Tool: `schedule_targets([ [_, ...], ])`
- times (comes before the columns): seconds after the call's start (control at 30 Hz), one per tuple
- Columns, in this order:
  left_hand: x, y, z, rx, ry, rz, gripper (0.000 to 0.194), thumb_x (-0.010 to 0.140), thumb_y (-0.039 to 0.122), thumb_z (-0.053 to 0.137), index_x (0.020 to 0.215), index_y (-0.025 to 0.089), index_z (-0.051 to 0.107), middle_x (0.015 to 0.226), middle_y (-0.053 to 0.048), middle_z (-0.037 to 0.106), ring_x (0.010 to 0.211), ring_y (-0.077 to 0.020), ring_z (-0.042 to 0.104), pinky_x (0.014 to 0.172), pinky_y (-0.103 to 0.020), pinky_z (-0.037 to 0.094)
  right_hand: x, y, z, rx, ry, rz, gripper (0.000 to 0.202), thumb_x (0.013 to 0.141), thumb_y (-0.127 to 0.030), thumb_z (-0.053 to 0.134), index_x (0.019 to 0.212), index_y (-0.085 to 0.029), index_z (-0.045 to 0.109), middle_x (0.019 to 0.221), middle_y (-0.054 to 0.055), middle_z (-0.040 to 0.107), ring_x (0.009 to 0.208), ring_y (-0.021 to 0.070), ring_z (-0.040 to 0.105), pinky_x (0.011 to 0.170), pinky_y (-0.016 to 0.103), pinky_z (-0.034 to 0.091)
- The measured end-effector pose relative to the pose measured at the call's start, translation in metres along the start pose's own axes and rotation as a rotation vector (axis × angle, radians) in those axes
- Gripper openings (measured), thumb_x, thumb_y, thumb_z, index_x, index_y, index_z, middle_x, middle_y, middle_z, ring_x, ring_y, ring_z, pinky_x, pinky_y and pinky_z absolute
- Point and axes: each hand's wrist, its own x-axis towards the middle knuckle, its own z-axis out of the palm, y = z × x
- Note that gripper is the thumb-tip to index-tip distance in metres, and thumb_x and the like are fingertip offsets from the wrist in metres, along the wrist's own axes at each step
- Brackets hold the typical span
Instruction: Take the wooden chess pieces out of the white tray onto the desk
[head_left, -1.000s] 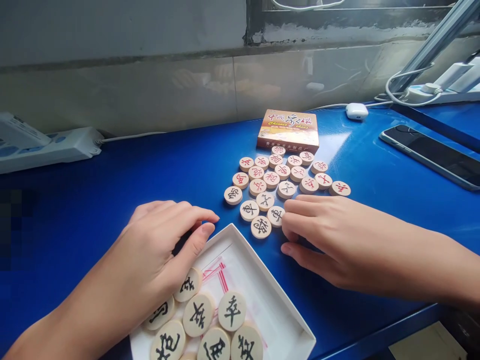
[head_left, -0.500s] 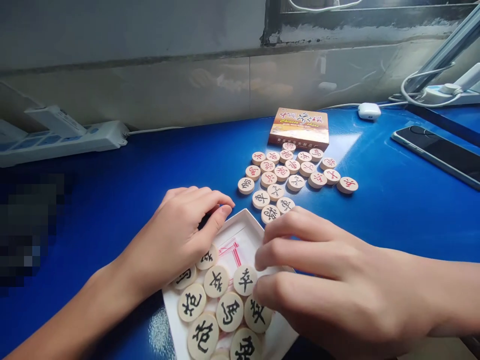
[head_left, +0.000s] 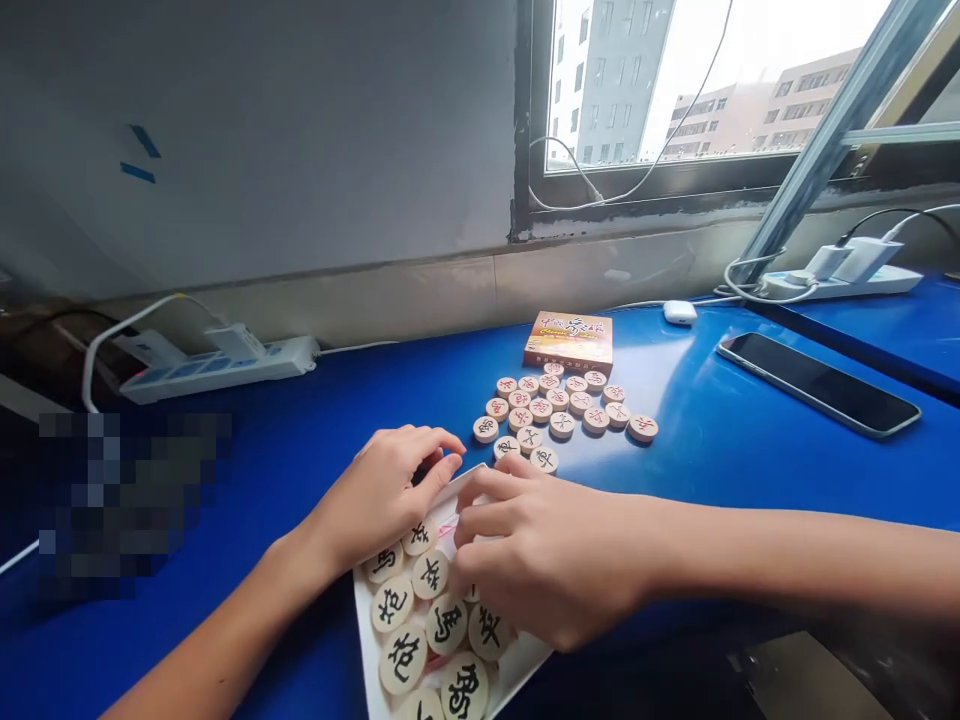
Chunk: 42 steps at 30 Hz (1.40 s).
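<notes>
We see both hands over a white tray (head_left: 517, 668) that sits at the near edge of the blue desk (head_left: 315, 440). The tray holds wooden discs (head_left: 439, 625) marked with black characters, lying flat and touching one another, with a bit of red-lined plastic showing beneath them. The left hand (head_left: 386, 495) rests on the tray's far left corner, its fingers (head_left: 442, 445) curled together over the rim and the thumb laid along it; we cannot tell whether it grips anything. The right hand (head_left: 551, 560) lies palm down across the tray's right side, its fingers (head_left: 487, 520) slightly spread and bent onto the discs; it covers whatever it touches, so we cannot tell if a disc is pinched. Just beyond the tray, a cluster of loose discs (head_left: 559, 410) lies flat on the desk, most marked in red, a few nearest the hands in black. Touching the far side of that cluster is an orange box (head_left: 570, 340). To the right lie a phone (head_left: 817, 383) face up and a small white case (head_left: 679, 312). A power strip (head_left: 217, 365) sits far left by the wall, another strip (head_left: 840, 280) far right under the window.
</notes>
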Motion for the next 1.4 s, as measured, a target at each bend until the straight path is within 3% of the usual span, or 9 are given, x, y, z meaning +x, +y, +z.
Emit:
schedule_targets([
  [0.23, 0.012, -0.002, -0.002, -0.135, -0.091, 0.109, 0.029, 0.093, 0.033, 0.039, 0.099, 0.021, 0.065, 0.1, -0.003, 0.068, 0.09, -0.0176, 0.062, 0.079, -0.026, 0.048, 0.0, 0.004, 0.005, 0.061, 0.021, -0.034, 0.025, 0.076, -0.019, 0.055, 0.101, -0.019, 0.059, 0.091, 0.001, 0.061, 0.092, 0.0156, 0.048, 0.084, 0.032, 0.034],
  [0.37, 0.022, -0.011, -0.002, -0.104, -0.113, 0.181, 0.03, 0.094, 0.032, 0.038, 0.102, 0.021, 0.064, 0.101, -0.003, 0.067, 0.092, -0.0171, 0.061, 0.082, -0.025, 0.046, -0.003, 0.003, 0.011, -0.072, 0.33, 0.01, 0.016, 0.079, -0.021, 0.05, 0.093, -0.018, 0.056, 0.085, 0.003, 0.059, 0.085, 0.0162, 0.047, 0.078, 0.032, 0.036],
  [0.53, 0.029, -0.036, -0.001, -0.071, -0.053, 0.176, 0.029, 0.092, 0.038, 0.043, 0.099, 0.02, 0.065, 0.099, -0.002, 0.068, 0.091, -0.0185, 0.061, 0.079, -0.026, 0.046, -0.026, 0.014, -0.023, -0.143, 0.732, 0.115, 0.009, 0.072, -0.015, 0.055, 0.074, -0.019, 0.047, 0.069, 0.001, 0.056, 0.071, 0.0152, 0.044, 0.069, 0.03, 0.036],
  [0.6, 0.025, -0.042, -0.001, -0.107, -0.014, 0.113, 0.03, 0.093, 0.041, 0.044, 0.099, 0.02, 0.065, 0.101, -0.002, 0.068, 0.093, -0.0191, 0.061, 0.079, -0.026, 0.046, -0.038, 0.019, -0.04, -0.115, 0.679, 0.178, 0.015, 0.069, -0.012, 0.056, 0.068, -0.019, 0.043, 0.066, 0.0, 0.054, 0.067, 0.0139, 0.043, 0.066, 0.028, 0.035],
  [0.67, 0.019, -0.044, -0.002, -0.153, 0.002, 0.054, 0.031, 0.093, 0.043, 0.044, 0.098, 0.021, 0.065, 0.1, -0.002, 0.068, 0.091, -0.0191, 0.062, 0.077, -0.025, 0.046, -0.047, 0.021, -0.049, -0.051, 0.457, 0.226, 0.017, 0.068, -0.01, 0.057, 0.065, -0.019, 0.043, 0.064, -0.001, 0.053, 0.066, 0.0127, 0.042, 0.064, 0.026, 0.034],
  [0.87, 0.011, -0.036, -0.002, -0.242, 0.011, 0.018, 0.032, 0.093, 0.044, 0.044, 0.1, 0.021, 0.065, 0.102, -0.002, 0.068, 0.093, -0.0193, 0.061, 0.078, -0.026, 0.045, -0.048, 0.02, -0.035, -0.049, -0.062, 0.391, 0.005, 0.08, -0.019, 0.058, 0.075, -0.018, 0.056, 0.078, 0.002, 0.059, 0.078, 0.0153, 0.052, 0.066, 0.026, 0.036],
  [1.0, 0.012, -0.035, 0.001, -0.218, 0.008, 0.037, 0.031, 0.092, 0.043, 0.045, 0.099, 0.02, 0.065, 0.102, -0.003, 0.067, 0.091, -0.019, 0.06, 0.077, -0.027, 0.045, -0.043, 0.023, -0.026, -0.148, -0.047, 0.416, 0.009, 0.085, -0.022, 0.055, 0.078, -0.019, 0.06, 0.085, 0.003, 0.06, 0.08, 0.0166, 0.054, 0.069, 0.028, 0.036],
  [1.23, 0.009, -0.032, 0.004, -0.173, -0.046, 0.066, 0.028, 0.094, 0.039, 0.044, 0.107, 0.023, 0.062, 0.093, 0.0, 0.066, 0.079, -0.0149, 0.058, 0.068, -0.025, 0.043, -0.022, 0.002, -0.009, -0.053, 0.292, 0.261, 0.017, 0.089, -0.026, 0.051, 0.091, -0.014, 0.064, 0.084, 0.007, 0.06, 0.082, 0.0167, 0.05, 0.077, 0.03, 0.039],
  [1.4, 0.008, -0.034, 0.005, -0.125, -0.046, 0.093, 0.026, 0.094, 0.037, 0.044, 0.108, 0.023, 0.061, 0.093, 0.0, 0.065, 0.077, -0.0145, 0.057, 0.067, -0.025, 0.043, -0.013, -0.015, 0.01, 0.033, 0.146, 0.101, 0.02, 0.088, -0.034, 0.054, 0.096, -0.018, 0.064, 0.089, 0.006, 0.062, 0.088, 0.0178, 0.052, 0.082, 0.034, 0.038],
])
